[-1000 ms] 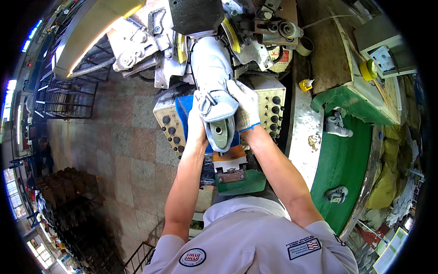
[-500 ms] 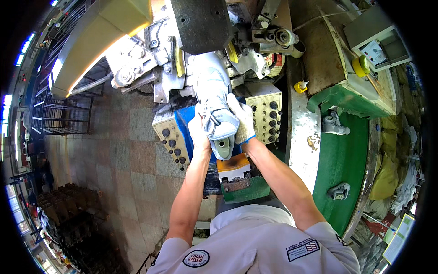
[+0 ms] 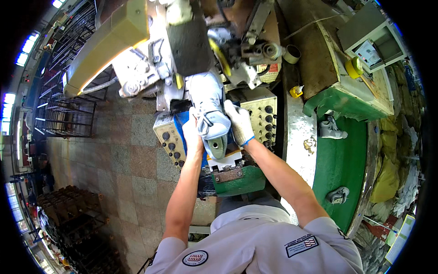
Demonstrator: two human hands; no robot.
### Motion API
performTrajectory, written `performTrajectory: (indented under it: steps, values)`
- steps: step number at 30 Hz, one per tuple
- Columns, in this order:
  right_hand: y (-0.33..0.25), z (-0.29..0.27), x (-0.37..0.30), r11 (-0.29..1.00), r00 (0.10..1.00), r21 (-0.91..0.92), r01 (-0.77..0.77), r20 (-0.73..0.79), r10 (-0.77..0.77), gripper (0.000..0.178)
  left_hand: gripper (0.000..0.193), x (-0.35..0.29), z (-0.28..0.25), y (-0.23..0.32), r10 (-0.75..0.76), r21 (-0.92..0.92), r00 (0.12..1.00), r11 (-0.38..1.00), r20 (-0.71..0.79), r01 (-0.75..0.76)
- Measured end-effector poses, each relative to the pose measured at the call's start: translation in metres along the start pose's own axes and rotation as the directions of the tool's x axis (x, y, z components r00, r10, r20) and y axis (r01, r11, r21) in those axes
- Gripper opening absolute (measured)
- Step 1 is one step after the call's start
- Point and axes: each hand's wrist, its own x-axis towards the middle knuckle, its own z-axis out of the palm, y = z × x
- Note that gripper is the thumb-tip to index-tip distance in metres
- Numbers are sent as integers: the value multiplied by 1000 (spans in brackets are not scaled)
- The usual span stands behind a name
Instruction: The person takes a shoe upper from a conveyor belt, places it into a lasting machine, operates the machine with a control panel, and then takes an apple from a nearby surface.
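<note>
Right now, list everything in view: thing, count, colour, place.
Shoe on a last: one, pale blue-grey, held at the machine, toe end in under its head.
Machine: one, grey and cream, top centre.
Button panels: two, cream, either side of the shoe.
Conveyor table: one, green, right.
Shoes on conveyor: two, pale, apart.
Tape roll: one, yellow, upper right.
Racks: dark, lower left.
Floor: stone tiles, left.
Left hand: bare, on the shoe's left side.
Right hand: white glove, on its right side.
</note>
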Motion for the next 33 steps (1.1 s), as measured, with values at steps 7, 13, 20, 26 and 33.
performTrajectory:
  steps: [7, 13, 20, 26, 33]
  values:
    - [10, -179, -82, 958, 918, 285, 33, -388, 83, 48, 39, -69, -11, 33, 39, 157, 983, 988, -180, -10]
    - [66, -412, -135, 913, 573, 375, -162, -718, 396, 48, 64, -92, 50, 60, 270, 538, 960, 821, -73, -190]
    - [77, -630, -114, 906, 293, 351, -236, -863, 411, 68, 40, -81, 65, 45, 481, 819, 876, 490, 30, -297]
    - [78, -702, -23, 985, 166, 129, -118, -975, 148, 64, 40, -81, 77, 48, 501, 842, 864, 444, 50, -306]
    - [88, -676, -89, 831, 666, 476, 289, -723, 182, 47, 45, -66, 60, 39, 503, 793, 846, 582, -178, -179]
